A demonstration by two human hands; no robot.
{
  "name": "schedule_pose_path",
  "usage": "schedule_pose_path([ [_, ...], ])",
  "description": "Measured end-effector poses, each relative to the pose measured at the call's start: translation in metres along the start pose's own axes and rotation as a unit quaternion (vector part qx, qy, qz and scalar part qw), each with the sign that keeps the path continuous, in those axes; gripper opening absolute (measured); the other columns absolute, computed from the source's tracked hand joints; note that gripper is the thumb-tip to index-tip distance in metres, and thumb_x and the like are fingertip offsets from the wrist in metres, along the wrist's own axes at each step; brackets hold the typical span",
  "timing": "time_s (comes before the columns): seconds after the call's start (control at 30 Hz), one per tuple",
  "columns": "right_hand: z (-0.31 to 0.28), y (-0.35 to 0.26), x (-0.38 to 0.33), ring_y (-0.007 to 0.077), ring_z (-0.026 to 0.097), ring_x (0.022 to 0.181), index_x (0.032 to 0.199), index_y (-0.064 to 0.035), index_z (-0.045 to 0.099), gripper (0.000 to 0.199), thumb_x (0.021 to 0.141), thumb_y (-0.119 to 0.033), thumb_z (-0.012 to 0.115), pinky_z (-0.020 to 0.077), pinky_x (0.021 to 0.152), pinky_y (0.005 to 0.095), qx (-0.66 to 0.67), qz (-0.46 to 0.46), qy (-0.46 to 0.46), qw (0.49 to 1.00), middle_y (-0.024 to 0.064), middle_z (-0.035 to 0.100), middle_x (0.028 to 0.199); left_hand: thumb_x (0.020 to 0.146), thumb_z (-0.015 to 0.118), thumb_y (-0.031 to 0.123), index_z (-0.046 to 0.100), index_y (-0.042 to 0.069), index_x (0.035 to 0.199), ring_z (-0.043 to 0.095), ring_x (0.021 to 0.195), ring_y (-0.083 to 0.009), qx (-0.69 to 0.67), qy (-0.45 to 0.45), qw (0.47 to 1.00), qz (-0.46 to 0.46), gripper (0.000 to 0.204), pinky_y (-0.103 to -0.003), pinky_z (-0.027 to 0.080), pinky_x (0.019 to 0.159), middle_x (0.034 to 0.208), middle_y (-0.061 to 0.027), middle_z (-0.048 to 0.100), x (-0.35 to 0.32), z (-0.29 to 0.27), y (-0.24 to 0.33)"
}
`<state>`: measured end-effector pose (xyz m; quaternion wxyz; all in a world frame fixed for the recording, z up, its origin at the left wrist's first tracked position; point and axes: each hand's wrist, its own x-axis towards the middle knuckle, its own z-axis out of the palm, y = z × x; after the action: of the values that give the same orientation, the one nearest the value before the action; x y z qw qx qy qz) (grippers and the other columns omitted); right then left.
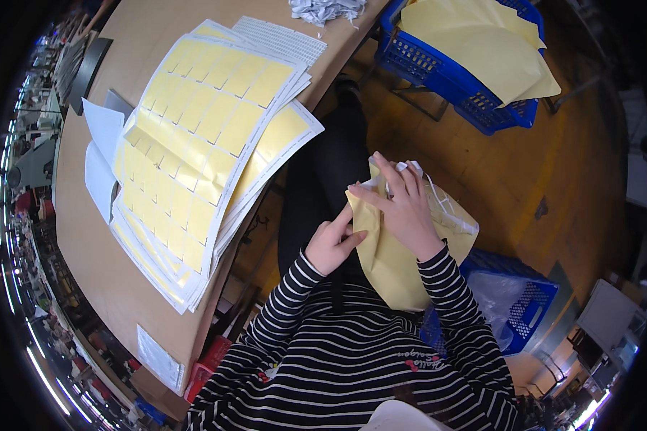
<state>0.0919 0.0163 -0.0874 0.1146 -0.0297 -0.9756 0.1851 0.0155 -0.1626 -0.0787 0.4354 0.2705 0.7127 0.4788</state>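
Observation:
In front of my lap I hold a pale yellow sheet (388,266), bent and draped downward, with white strips along its right edge. My left hand (332,243) is closed on the sheet's left edge, thumb in front and fingers partly behind it. Higher up, my right hand (407,205) lies over the sheet, its thumb and forefinger pinching the top left corner. A small white piece (407,166) shows by the right fingertips; whether it is part of the sheet I cannot tell.
To the left, a brown table (93,237) bears a pile of yellow label sheets (194,136) with white borders. White scraps (327,10) lie at its far end. A blue crate (474,108) with yellow sheets stands at far right. Another blue crate (532,309) with clear plastic is beside my right arm.

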Motion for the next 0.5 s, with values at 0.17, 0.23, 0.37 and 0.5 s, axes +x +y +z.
schedule_pose_path([
  [0.17, -0.008, 0.015, 0.002, 0.0323, 0.048, 0.118, 0.130, -0.0317, 0.060, 0.057, 0.081, -0.003, 0.056, 0.0363, 0.106, 0.0498, -0.079, 0.059, 0.036, 0.994, 0.0110, 0.039, 0.149, 0.088, 0.060, 0.000, 0.023, 0.008, 0.152, 0.071, 0.074, -0.0209, -0.055, 0.016, 0.998, 0.025, 0.074, -0.027, 0.053, 0.070, 0.091, -0.0147, 0.070, -0.002, 0.001, -0.010],
  [0.23, -0.016, 0.034, 0.002, 0.0331, 0.050, 0.116, 0.134, -0.0273, 0.057, 0.060, 0.081, 0.000, 0.056, 0.0394, 0.103, 0.0479, -0.084, 0.114, 0.081, 0.987, 0.0131, 0.040, 0.148, 0.090, 0.057, -0.006, 0.026, 0.005, 0.151, 0.069, 0.094, -0.0147, -0.175, 0.036, 0.984, 0.005, 0.069, -0.025, 0.052, 0.086, 0.119, -0.0115, 0.065, -0.007, 0.000, -0.020],
  [0.37, -0.045, 0.090, -0.024, 0.0273, 0.055, 0.112, 0.133, -0.0154, 0.059, 0.055, 0.084, 0.009, 0.052, 0.0466, 0.094, 0.0367, 0.082, 0.259, 0.213, 0.938, 0.0158, 0.040, 0.146, 0.089, 0.056, -0.009, 0.035, 0.000, 0.145, 0.066, 0.101, -0.0163, -0.346, 0.093, 0.933, -0.016, 0.060, -0.027, 0.050, 0.092, 0.127, -0.0106, 0.061, -0.013, -0.013, -0.050],
  [0.5, -0.068, 0.152, -0.079, 0.0205, 0.056, 0.115, 0.133, -0.0046, 0.056, 0.042, 0.092, 0.002, 0.052, 0.0504, 0.091, 0.0329, 0.232, 0.350, 0.382, 0.823, 0.0142, 0.052, 0.134, 0.089, 0.058, -0.003, 0.048, -0.001, 0.136, 0.068, 0.092, -0.0137, -0.372, 0.136, 0.916, -0.068, 0.047, -0.024, 0.050, 0.085, 0.115, -0.0104, 0.067, -0.018, -0.025, -0.081],
])
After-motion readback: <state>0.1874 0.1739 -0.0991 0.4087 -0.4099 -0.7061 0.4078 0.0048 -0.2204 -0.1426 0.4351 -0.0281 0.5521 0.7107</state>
